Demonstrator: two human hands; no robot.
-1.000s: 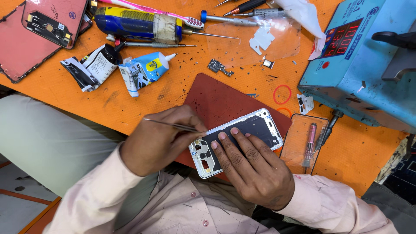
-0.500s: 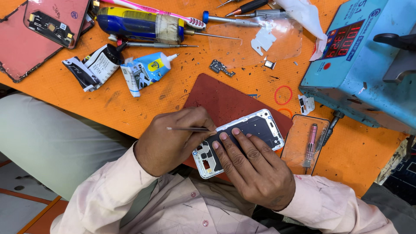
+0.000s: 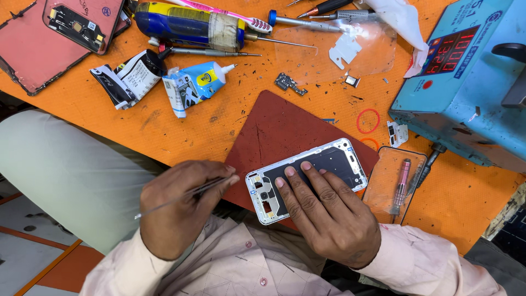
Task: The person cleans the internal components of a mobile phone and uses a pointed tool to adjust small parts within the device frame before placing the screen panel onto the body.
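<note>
A phone frame with a white rim and dark inside (image 3: 339, 159) lies on a dark red mat (image 3: 279, 126) on the orange table (image 3: 164, 126). My right hand (image 3: 329, 214) rests flat on it, fingers spread over its lower half. My left hand (image 3: 175, 219) grips thin metal tweezers (image 3: 186, 194). Their tip points right and stops just left of the frame's near corner. Pink shirt sleeves cover both my arms.
A blue machine with a red number display (image 3: 466, 93) stands at the right. Two glue tubes (image 3: 200, 85), a blue and yellow tool (image 3: 186, 24), screwdrivers, a red phone back (image 3: 60, 38) and a small circuit part (image 3: 287, 82) lie behind. A pink screwdriver (image 3: 401, 183) rests on a clear panel.
My left hand has drawn back to the left and lower, and the tweezers have tilted so the tip is off the phone frame. The right hand stays pressed on the frame.
</note>
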